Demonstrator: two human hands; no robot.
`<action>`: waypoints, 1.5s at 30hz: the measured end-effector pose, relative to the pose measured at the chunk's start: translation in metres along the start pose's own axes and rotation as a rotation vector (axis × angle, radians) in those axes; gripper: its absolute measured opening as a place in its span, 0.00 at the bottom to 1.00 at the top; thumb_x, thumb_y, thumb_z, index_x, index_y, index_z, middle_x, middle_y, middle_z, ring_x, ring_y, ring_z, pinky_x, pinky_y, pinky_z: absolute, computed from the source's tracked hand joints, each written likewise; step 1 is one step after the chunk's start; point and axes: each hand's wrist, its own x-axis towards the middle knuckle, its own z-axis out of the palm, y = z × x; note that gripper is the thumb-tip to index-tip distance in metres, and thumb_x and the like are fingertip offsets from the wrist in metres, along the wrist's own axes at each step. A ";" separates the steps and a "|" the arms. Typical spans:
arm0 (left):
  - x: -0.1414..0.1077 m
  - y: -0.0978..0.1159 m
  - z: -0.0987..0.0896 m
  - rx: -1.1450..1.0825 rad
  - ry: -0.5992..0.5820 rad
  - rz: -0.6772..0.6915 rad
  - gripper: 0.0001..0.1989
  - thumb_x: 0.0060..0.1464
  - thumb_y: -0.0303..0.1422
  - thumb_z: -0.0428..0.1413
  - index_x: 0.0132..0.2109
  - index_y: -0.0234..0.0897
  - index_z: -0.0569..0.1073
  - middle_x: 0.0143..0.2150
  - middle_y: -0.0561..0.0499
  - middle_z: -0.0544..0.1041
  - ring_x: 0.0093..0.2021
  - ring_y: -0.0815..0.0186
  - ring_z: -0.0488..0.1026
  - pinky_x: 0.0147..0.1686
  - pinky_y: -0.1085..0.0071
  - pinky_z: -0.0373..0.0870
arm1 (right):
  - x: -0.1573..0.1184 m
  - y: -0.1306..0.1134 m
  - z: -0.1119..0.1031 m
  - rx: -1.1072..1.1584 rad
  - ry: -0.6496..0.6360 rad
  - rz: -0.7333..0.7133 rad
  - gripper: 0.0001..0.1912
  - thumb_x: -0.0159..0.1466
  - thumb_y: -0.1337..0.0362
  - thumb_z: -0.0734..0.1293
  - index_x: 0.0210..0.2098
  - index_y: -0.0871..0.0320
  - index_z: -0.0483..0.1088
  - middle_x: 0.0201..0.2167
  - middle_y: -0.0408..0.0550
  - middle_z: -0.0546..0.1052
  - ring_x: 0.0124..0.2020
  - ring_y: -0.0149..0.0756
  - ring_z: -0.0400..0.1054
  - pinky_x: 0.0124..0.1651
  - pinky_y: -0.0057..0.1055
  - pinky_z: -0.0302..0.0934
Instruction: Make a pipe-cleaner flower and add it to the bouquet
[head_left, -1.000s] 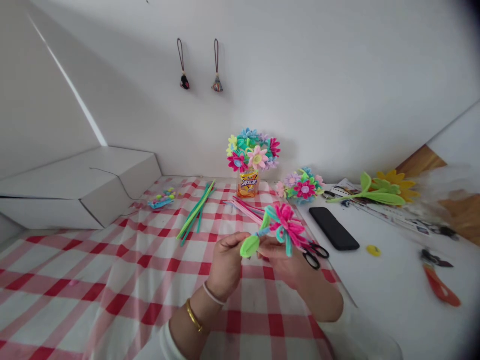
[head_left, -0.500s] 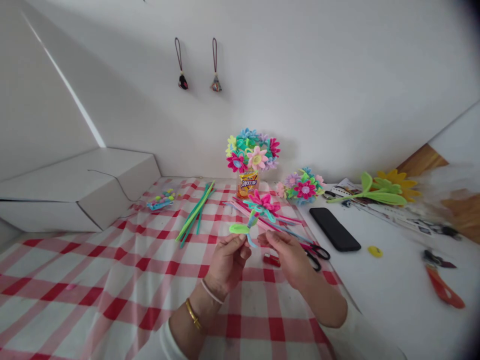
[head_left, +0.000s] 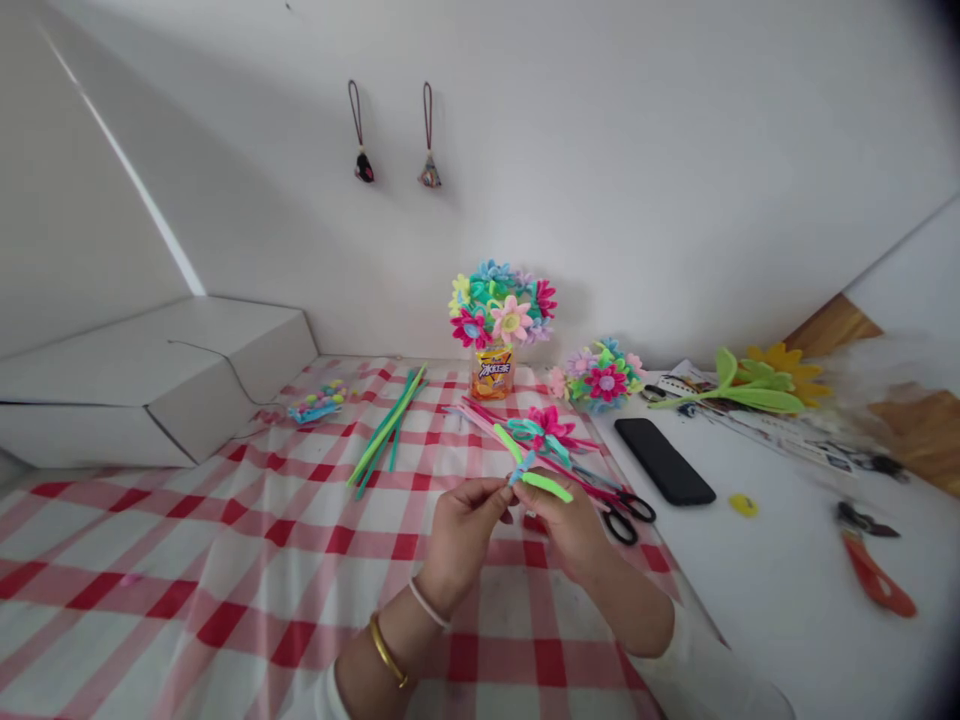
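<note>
A pipe-cleaner flower [head_left: 551,424] with pink and teal petals is held up above the tablecloth, its short blue stem [head_left: 520,470] carrying bright green leaves [head_left: 546,487]. My left hand [head_left: 466,525] pinches the lower end of that stem between thumb and fingertips. Close against it from the right, my right hand [head_left: 570,520] has its fingers closed on the stem; a green leaf crosses in front of them and hides part of the grip. Behind the flower lie pink pipe cleaners [head_left: 480,412], and black-handled scissors [head_left: 622,522] rest beside my right hand.
Green pipe cleaners [head_left: 388,430] lie left of centre. A jar [head_left: 493,375] of fuzzy flowers stands at the back, with another bouquet [head_left: 604,378] beside it. A phone [head_left: 665,460] and orange-handled cutters [head_left: 876,572] are on the right; a white box [head_left: 225,370] is left.
The flower has turned and shifted right and down, so a leaf now points right. My right hand has come in from apart to close on the stem beside my left.
</note>
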 end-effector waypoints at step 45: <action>-0.002 0.005 -0.001 -0.211 0.134 0.039 0.04 0.41 0.29 0.63 0.25 0.34 0.75 0.22 0.56 0.73 0.25 0.72 0.67 0.29 0.74 0.64 | -0.003 0.002 0.007 -0.294 -0.015 -0.170 0.06 0.59 0.62 0.66 0.32 0.58 0.72 0.29 0.46 0.75 0.30 0.34 0.67 0.35 0.31 0.62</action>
